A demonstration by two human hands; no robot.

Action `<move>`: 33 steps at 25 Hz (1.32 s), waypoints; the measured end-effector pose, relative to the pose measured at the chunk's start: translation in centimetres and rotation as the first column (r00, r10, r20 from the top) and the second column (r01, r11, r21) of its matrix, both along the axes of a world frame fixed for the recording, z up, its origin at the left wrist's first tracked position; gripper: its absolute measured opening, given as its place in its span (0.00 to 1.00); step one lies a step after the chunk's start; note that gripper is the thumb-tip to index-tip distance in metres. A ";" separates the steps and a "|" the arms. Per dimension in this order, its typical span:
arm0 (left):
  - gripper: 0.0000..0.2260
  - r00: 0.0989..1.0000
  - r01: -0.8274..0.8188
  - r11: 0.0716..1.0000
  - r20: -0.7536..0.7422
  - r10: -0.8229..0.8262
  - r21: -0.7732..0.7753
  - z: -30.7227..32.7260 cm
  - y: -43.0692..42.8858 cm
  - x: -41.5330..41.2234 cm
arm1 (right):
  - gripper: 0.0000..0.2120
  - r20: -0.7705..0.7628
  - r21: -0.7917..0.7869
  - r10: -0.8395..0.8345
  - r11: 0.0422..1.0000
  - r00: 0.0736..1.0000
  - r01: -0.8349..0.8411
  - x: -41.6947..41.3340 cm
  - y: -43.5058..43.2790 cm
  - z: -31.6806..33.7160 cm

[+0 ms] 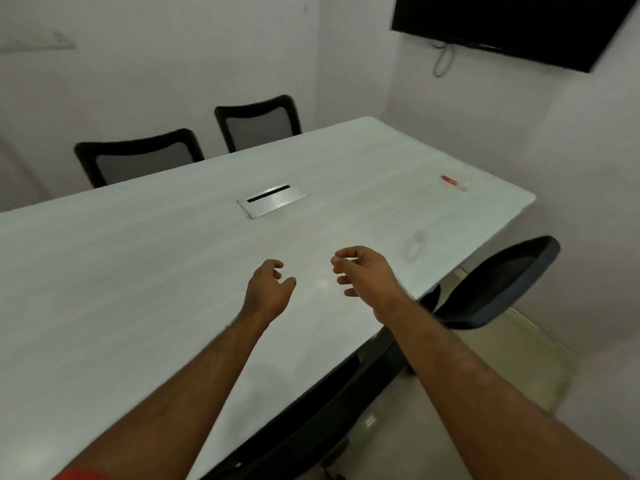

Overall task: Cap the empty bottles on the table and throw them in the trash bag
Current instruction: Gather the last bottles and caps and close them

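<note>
Over the pale worktop (145, 271) the left hand (268, 289) hovers loosely curled and empty, the right hand (363, 271) likewise beside it, a blurred clear bottle (415, 244) lying just right, a red-labelled bottle (454, 182) farther off.

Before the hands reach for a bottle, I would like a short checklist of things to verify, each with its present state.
1. Left hand free: ok, the fingers are loosely curled and hold nothing.
2. Right hand free: ok, nothing visible in it.
3. Nearest clear bottle located: ok, it lies on its side on the table, just beyond the right hand.
4. Second bottle with red label located: ok, it lies near the far right corner.
5. Caps on the bottles: cannot tell, the picture is too blurred.
6. Trash bag in view: not ok, none is visible.
</note>
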State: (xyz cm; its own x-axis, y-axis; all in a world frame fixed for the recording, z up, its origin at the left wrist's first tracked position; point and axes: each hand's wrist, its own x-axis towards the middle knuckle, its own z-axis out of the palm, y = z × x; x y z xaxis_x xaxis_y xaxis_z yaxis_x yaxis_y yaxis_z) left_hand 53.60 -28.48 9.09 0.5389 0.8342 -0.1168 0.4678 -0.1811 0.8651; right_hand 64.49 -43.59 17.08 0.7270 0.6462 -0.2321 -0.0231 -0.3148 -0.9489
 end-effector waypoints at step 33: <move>0.07 0.985 -0.104 0.967 -0.158 0.068 -0.234 -10.6 -0.4 43.5 | 0.23 -0.015 -0.411 -0.376 0.847 0.926 0.337 42.0 3.2 -18.8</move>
